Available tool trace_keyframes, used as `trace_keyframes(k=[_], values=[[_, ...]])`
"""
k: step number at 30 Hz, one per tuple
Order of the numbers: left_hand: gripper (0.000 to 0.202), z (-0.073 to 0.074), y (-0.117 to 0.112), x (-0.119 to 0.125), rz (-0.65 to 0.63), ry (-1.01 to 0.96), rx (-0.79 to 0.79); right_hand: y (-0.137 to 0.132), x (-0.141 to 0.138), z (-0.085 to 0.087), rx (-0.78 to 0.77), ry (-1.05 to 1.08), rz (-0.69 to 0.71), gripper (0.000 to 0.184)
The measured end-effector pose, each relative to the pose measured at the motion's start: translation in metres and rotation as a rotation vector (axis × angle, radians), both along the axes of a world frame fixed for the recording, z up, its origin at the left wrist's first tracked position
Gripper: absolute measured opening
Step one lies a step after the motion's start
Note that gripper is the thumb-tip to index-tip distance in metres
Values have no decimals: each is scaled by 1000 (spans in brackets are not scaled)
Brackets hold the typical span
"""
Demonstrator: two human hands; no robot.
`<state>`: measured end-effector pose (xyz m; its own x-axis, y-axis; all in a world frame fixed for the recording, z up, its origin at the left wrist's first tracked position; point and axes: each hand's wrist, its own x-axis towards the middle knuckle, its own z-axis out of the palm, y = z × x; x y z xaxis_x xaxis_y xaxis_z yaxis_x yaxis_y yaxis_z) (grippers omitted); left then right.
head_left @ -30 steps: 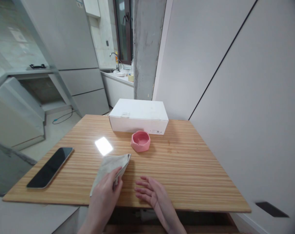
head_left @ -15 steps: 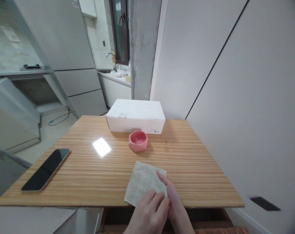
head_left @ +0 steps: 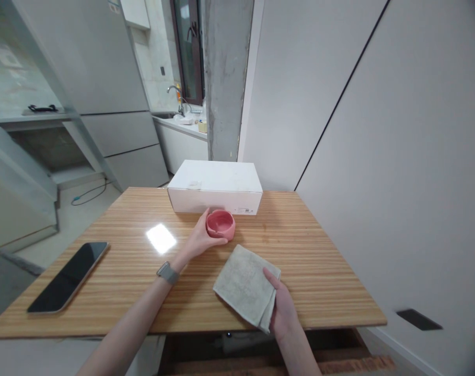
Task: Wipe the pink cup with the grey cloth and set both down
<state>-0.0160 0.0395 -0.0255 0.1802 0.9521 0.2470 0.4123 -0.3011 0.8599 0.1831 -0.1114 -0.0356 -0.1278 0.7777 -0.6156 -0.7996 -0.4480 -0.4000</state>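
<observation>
My left hand [head_left: 200, 239] reaches across the wooden table [head_left: 323, 271] and wraps its fingers around the left side of a small pink bowl [head_left: 221, 223]. A watch sits on that wrist. My right hand [head_left: 282, 308] holds a folded grey cloth [head_left: 245, 284] by its near right corner, thumb on top; the cloth lies slightly lifted over the table's front part.
A white closed box [head_left: 216, 185] stands just behind the pink bowl at the table's far edge. A black phone [head_left: 68, 275] lies face up near the left front corner. A wall runs close along the table's right side.
The cloth passed from my left hand to my right hand and moved right. My left hand then stretched forward and closed around the pink bowl.
</observation>
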Motion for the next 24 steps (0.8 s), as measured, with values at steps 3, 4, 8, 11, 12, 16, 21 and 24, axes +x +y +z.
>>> trace_keyframes(k=[3,4,8,11,12,16,21,24], values=[[99,-5,1,3,-38,-45,29,12,12,4,37,-82,-86,34],[94,-4,0,4,-37,-55,37,17,15,7,41,-108,-124,34],[83,3,-9,5,-35,-83,62,39,16,21,66,-181,-298,30],[87,11,-22,8,-62,-136,125,55,0,26,167,-255,-410,30],[88,13,-27,10,-83,-170,139,60,-8,27,209,-289,-419,32],[93,19,-43,22,-144,-326,159,83,-37,28,423,-405,-469,37],[79,20,-45,22,-254,-611,-160,102,-53,26,457,-559,-616,32],[50,19,-42,18,-251,-830,-395,103,-54,19,467,-581,-597,35]])
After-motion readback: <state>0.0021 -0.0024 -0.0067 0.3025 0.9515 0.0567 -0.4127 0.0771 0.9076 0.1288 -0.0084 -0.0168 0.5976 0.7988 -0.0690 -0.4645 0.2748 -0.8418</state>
